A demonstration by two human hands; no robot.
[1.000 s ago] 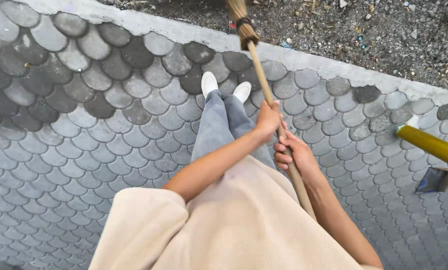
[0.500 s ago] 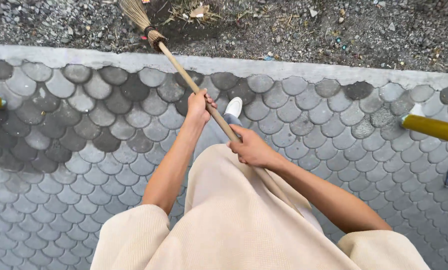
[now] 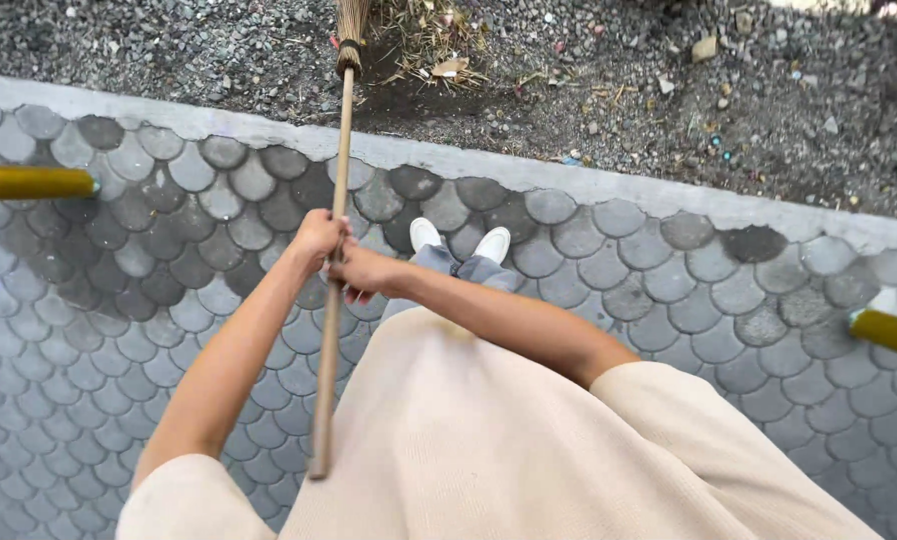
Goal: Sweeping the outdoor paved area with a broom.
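Above the curb, broom [image 3: 335, 250] bristles cut off (top edge), both hands gripping

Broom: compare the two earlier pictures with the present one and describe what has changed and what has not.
The broom swung from a slant to nearly straight ahead, its bristles now on the gravel by dry leaves. The left hand and right hand have closed together on the handle. Both hands still grip it; the feet remain on the scalloped paving.
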